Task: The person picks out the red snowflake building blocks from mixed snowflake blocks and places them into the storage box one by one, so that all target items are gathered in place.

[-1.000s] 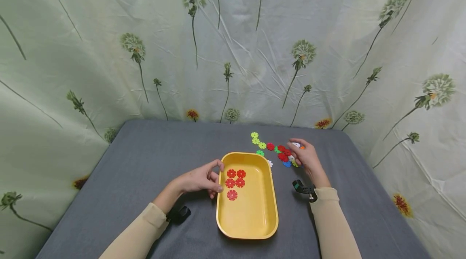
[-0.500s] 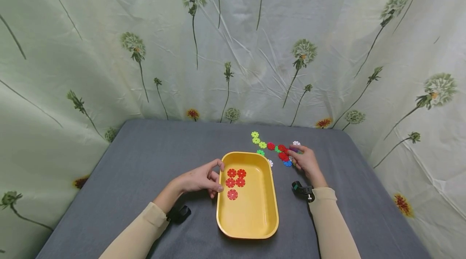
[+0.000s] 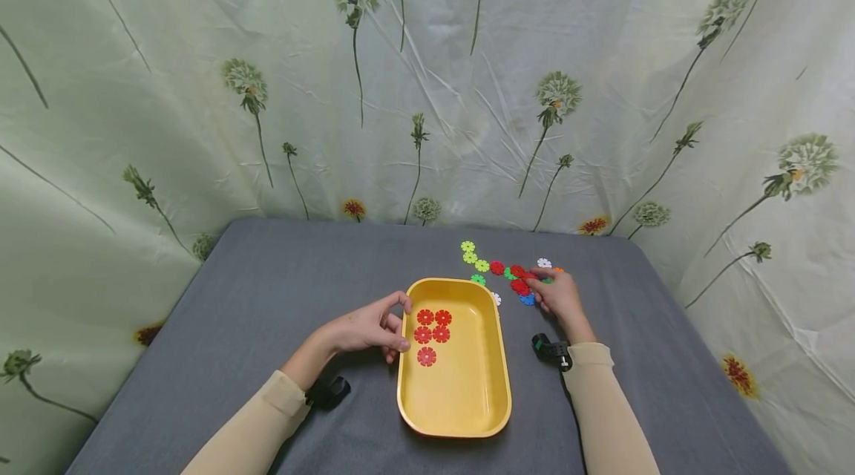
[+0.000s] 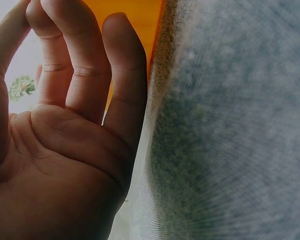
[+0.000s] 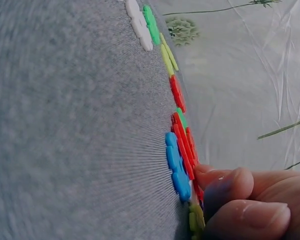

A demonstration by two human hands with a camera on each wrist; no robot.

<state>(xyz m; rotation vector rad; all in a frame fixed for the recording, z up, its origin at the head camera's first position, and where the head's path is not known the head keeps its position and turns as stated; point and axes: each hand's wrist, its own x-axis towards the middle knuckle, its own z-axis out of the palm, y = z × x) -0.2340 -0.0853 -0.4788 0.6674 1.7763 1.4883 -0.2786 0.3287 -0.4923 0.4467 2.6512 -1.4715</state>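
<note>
My left hand (image 3: 370,326) holds the left rim of a yellow tray (image 3: 497,371) between thumb and fingers. Inside the tray, several red flower-shaped discs (image 3: 424,335) lie flat toward the upper left. My right hand (image 3: 559,295) reaches into a cluster of coloured flower discs on the table beyond the tray's right side. In the right wrist view a fingertip (image 5: 204,171) touches a red disc (image 5: 183,145), with the thumb lower and apart from it. A blue disc (image 5: 176,162) lies right beside the red ones. Part of the cluster is hidden under the hand.
Yellow-green discs (image 3: 470,257), a green disc (image 3: 478,280) and a white disc (image 3: 496,298) lie behind and beside the tray. Another white disc (image 3: 544,263) sits past the right hand. A flower-printed curtain (image 3: 467,89) hangs behind the grey table (image 3: 300,267).
My right hand has come down and slightly nearer onto the disc cluster, fingertips now at the red discs. The left hand and the tray have not moved.
</note>
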